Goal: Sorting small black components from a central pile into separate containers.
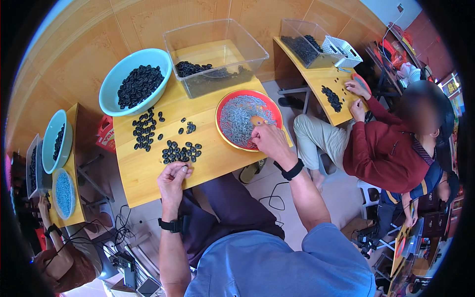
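- Far left: second surface (77, 215) with a light-blue basin (51, 143) of dark pieces and a pale bowl (60, 172) of small blue pieces; a co-worker's hand (43, 205) at its near end
- Left on main surface (132, 173): turquoise basin (107, 96), heaped with black oval pieces (140, 85)
- Below basin: loose spread of the same pieces, lying directly on the surface
- Left hand (171, 180): at the front edge, dark band on wrist; thumb and forefinger tips brought together, cannot tell whether a piece is between them
- Just beyond left hand: close cluster of the oval pieces; smaller group a little further back
- Back, centre: clear plastic box (250, 54), partly filled with black pieces
- Right of centre: red bowl (221, 101) of thin grey pieces (236, 119)
- Right hand (271, 141): over the bowl's near right side, fingers bent down at the contents; grip cannot be told
- Right: co-worker in dark red top (383, 148), both hands at another surface (316, 86) beside a pile of black pieces (331, 99)
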The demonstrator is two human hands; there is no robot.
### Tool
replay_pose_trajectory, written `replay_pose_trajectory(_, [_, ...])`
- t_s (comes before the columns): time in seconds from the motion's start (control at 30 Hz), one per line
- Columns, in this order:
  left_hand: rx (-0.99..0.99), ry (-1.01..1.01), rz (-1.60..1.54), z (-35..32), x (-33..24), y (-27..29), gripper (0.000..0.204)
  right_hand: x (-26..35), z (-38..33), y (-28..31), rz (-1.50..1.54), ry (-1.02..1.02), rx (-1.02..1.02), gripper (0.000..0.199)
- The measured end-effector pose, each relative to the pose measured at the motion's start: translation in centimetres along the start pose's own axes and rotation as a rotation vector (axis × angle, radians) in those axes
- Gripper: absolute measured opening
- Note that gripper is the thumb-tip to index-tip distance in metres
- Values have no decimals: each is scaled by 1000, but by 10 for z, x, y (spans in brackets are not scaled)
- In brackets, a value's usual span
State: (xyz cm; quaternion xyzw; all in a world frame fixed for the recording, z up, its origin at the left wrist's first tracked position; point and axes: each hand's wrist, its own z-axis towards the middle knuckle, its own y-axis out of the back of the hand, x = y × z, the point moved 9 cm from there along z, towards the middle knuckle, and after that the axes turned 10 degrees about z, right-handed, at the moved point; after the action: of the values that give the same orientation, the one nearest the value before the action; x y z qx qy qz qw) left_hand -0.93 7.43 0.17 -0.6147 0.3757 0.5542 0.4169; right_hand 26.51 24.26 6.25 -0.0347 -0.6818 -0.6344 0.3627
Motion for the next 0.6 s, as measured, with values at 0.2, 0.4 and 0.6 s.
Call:
replay_pose_trajectory(0.2, [-45,-32,44,-2,-2,-1,11,-2,-2,6,16,-18,-55,9])
replay_pose_trajectory(0.4, [-10,-43,74,-3,0,1,11,-3,2,-4,-21,-95,2,9])
replay_pose_trajectory(0.6, [-3,13,40,-2,4,-5,11,-4,4,1,-64,-68,-9,13])
